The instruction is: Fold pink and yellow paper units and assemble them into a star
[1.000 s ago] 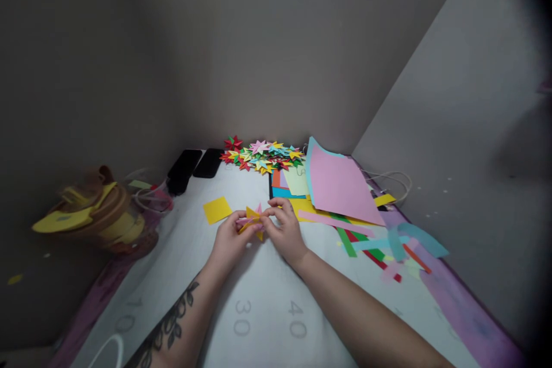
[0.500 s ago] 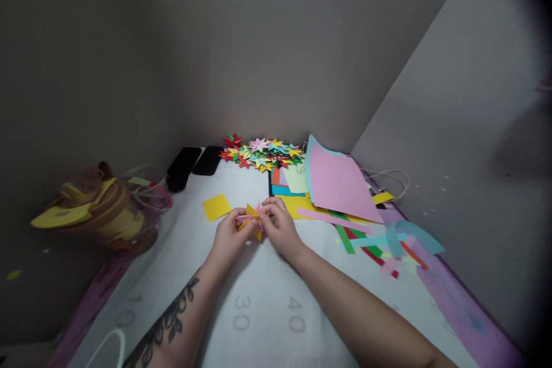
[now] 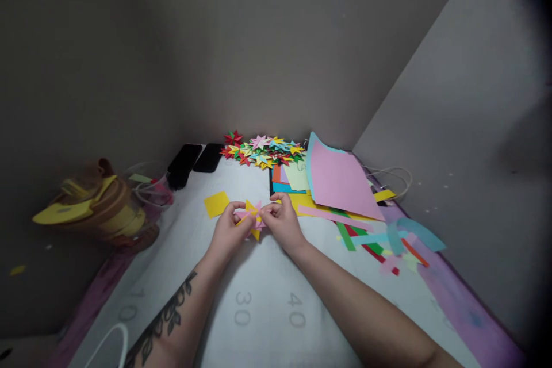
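A folded paper star [image 3: 255,219] in yellow and pink is held just above the white table cover. My left hand [image 3: 230,227] pinches its left side between thumb and fingers. From the right, my right hand [image 3: 282,223] grips one of its points with thumb and index finger, the other fingers loosely curled and raised. The fingers hide part of the star's edges. Beyond my left hand, a square of yellow paper [image 3: 216,204] lies flat on the cover.
Finished paper stars [image 3: 263,151] are heaped against the wall. Pink and blue sheets [image 3: 340,175] lie right of them, with paper strips [image 3: 366,241] in front. Two black phones [image 3: 209,158] lie at the back left, and a brown pot [image 3: 116,210] stands at the left edge.
My right hand's upper fingers have lifted and spread a little. The star has turned slightly, showing more of its pink face. Both hands stay around it.
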### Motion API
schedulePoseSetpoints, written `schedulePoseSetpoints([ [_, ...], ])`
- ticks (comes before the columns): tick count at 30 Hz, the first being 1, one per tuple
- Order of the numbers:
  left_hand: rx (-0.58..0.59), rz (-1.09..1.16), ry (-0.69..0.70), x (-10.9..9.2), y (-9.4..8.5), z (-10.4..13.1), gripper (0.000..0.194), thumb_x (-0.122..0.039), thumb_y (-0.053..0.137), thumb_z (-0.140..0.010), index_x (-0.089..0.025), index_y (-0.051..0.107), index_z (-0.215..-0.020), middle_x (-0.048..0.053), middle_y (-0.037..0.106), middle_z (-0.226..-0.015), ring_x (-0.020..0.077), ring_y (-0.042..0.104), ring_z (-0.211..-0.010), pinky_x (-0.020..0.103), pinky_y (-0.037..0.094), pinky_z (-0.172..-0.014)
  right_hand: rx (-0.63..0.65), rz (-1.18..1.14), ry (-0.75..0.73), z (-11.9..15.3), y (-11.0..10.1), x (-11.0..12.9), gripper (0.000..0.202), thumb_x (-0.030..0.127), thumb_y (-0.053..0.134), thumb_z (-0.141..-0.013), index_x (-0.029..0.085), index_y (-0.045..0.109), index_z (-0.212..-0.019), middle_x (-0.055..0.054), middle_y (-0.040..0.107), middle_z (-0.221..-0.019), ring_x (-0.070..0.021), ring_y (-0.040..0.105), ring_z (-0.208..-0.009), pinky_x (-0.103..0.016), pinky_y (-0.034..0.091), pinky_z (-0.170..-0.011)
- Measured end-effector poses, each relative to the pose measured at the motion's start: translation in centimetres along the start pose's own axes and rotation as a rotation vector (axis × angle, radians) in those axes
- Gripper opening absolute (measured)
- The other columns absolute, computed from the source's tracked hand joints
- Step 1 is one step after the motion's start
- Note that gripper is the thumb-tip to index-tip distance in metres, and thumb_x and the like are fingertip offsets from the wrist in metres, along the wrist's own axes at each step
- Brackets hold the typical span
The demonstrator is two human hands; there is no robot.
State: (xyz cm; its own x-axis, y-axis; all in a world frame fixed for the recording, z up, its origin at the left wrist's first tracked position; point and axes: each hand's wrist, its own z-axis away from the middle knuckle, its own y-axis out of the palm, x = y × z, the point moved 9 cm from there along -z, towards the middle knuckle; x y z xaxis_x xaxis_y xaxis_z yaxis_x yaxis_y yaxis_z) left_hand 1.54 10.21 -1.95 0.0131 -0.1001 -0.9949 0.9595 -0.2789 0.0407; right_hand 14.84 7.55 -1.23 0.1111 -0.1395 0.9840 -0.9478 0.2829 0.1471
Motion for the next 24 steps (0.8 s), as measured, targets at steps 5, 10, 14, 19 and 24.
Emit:
schedulePoseSetpoints([
  [5,-0.052,0.034,-0.023,-0.4,-0.5,0.1,0.032,-0.027,0.066,-0.064,-0.019,0.047,-0.088,-0.009,0.053,-0.049,0.0057,0.043,-0.038,0.015,0.03,-0.041,0.013,-0.008,0.012,0.0,-0.1,-0.9,0.029,0.023,0.057,-0.077,0.023,0.037,-0.098,0.008,0.06,-0.063,-0.0112,0.055,-0.054,-0.022,0.042,-0.054],
  [10,-0.061,0.047,-0.017,-0.3,-0.6,-0.1,0.033,-0.026,0.066,-0.063,-0.019,0.046,-0.088,-0.009,0.051,-0.047,0.006,0.041,-0.037,0.015,0.029,-0.04,0.029,-0.024,-0.007,0.1,0.2,-1.2,0.035,0.022,0.06,-0.074,0.024,0.036,-0.1,0.007,0.059,-0.069,-0.0119,0.059,-0.06,-0.024,0.046,-0.06],
  [14,-0.02,0.055,-0.03,0.1,-0.4,-0.2,0.038,-0.026,0.065,-0.065,-0.019,0.045,-0.096,-0.009,0.052,-0.051,0.0067,0.043,-0.038,0.016,0.031,-0.04,0.055,0.01,0.015,0.2,0.5,-1.2,0.037,0.017,0.06,-0.071,0.024,0.036,-0.098,0.008,0.059,-0.067,-0.0107,0.057,-0.056,-0.022,0.044,-0.054],
  [19,0.023,0.016,-0.009,-0.1,-0.5,-0.2,0.038,-0.025,0.068,-0.065,-0.017,0.049,-0.097,-0.009,0.05,-0.053,0.0072,0.048,-0.042,0.016,0.032,-0.043,0.131,0.07,0.041,0.3,0.8,-1.6,0.033,0.02,0.056,-0.073,0.023,0.039,-0.101,0.008,0.055,-0.065,-0.0089,0.052,-0.05,-0.02,0.04,-0.049],
  [24,-0.034,0.142,0.01,-0.1,-1.2,-0.4,0.044,-0.029,0.072,-0.064,-0.017,0.048,-0.098,-0.008,0.054,-0.052,0.0098,0.055,-0.047,0.02,0.041,-0.053,0.129,-0.014,0.025,0.4,1.2,-1.6,0.052,0.024,0.068,-0.066,0.024,0.038,-0.108,0.002,0.058,-0.089,-0.0121,0.06,-0.072,-0.026,0.048,-0.064],
])
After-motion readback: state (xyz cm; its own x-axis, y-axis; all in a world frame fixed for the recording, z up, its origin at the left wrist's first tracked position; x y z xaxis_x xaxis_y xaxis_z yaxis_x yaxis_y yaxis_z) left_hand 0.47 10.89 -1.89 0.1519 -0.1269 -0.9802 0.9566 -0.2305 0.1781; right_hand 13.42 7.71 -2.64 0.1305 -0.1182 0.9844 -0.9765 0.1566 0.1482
